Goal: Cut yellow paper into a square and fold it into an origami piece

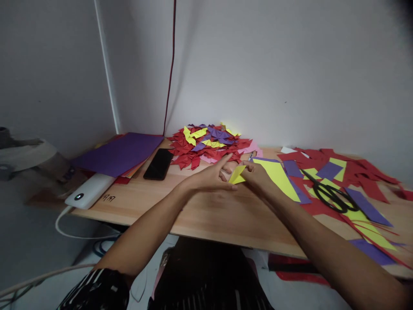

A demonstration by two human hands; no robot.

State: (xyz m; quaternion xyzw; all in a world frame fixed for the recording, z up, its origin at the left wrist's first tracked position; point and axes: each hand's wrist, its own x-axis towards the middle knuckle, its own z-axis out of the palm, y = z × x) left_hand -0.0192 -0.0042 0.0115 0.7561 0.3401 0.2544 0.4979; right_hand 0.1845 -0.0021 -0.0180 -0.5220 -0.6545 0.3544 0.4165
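My right hand (256, 175) pinches a small folded piece of yellow paper (237, 175) between thumb and fingers, above the wooden table. Close on its left is my left hand (213, 175), thumb raised and fingers stretched apart. Its fingertips reach the lower edge of the yellow piece and seem to touch it. Behind both hands lies a heap of folded paper pieces (209, 144) in red, yellow, purple and pink. A larger yellow sheet (277, 176) with purple paper under it lies just beyond my right wrist.
Black-handled scissors (332, 196) rest on strips and scraps of red paper (361, 165) at right. A black phone (158, 164), purple sheets (122, 150) and a white power bank (92, 190) with a cable are at left. A wall stands behind the table.
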